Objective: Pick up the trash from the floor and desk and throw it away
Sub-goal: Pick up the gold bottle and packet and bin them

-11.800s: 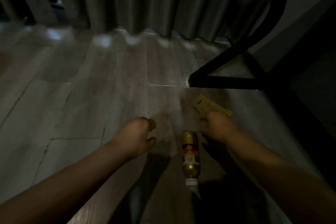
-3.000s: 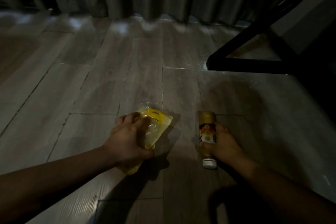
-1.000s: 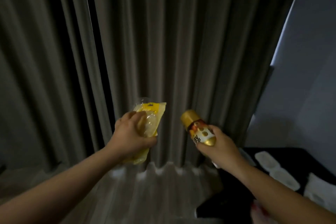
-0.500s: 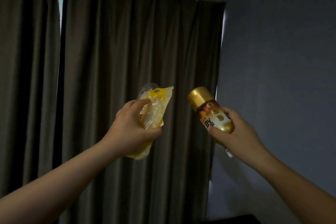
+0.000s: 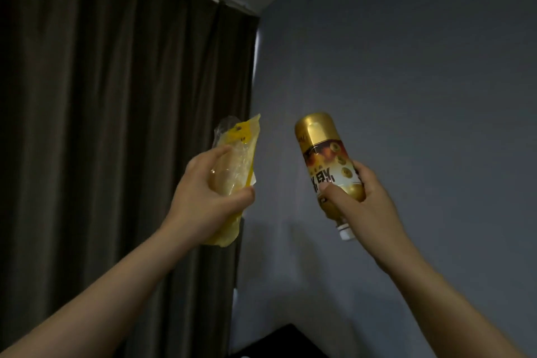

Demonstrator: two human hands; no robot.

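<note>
My left hand (image 5: 207,197) grips yellow wrapper (image 5: 236,154); right hand (image 5: 363,200) grips gold bottle (image 5: 325,154), cap down.

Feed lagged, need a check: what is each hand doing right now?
Left hand: closed around the yellow plastic wrapper.
Right hand: closed around the gold bottle, cap end down.

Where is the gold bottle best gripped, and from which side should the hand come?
Grip the gold bottle around its labelled middle, coming from the side, across its long axis. The body is a round cylinder that a hand can wrap, while the white cap at the lower end is narrow. The right hand grips it this way, nearer the cap.
</note>
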